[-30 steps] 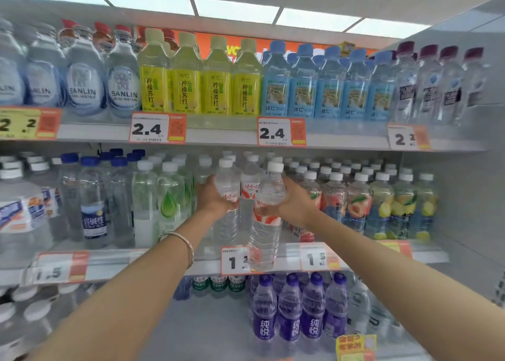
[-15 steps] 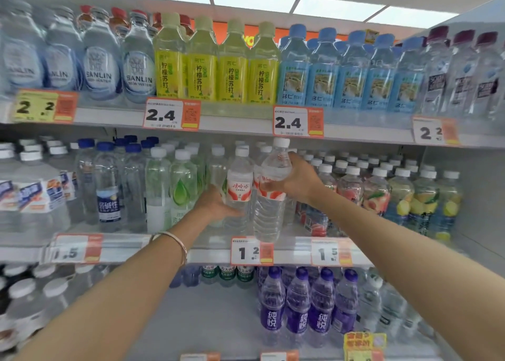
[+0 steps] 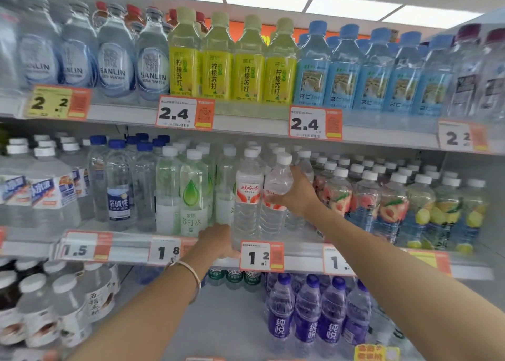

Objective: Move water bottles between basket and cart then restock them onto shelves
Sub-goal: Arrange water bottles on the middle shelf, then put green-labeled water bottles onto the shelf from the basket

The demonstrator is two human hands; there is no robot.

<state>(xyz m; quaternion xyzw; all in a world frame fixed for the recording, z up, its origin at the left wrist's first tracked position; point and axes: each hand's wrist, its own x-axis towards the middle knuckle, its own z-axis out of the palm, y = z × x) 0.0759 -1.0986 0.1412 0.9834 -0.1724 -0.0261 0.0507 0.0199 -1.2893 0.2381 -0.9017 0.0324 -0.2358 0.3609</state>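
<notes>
Clear plastic water bottle [image 3: 273, 218] stood just above the 1.2 price tag [image 3: 261, 255], my right hand [image 3: 297, 194] fingers [image 3: 284, 200] wrapped round its shoulder. Left hand [image 3: 218, 240] lay left of that tag, grip untellable. I judged it needed seating upright, label forward.

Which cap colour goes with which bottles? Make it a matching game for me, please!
Things
1. yellow-label bottles
2. blue-label bottles
3. purple-label bottles
4. bottle in the right hand

Cap colours
a. purple
b. white
c. pale green
d. blue

Pairs: 1-c, 2-d, 3-a, 4-b
</notes>
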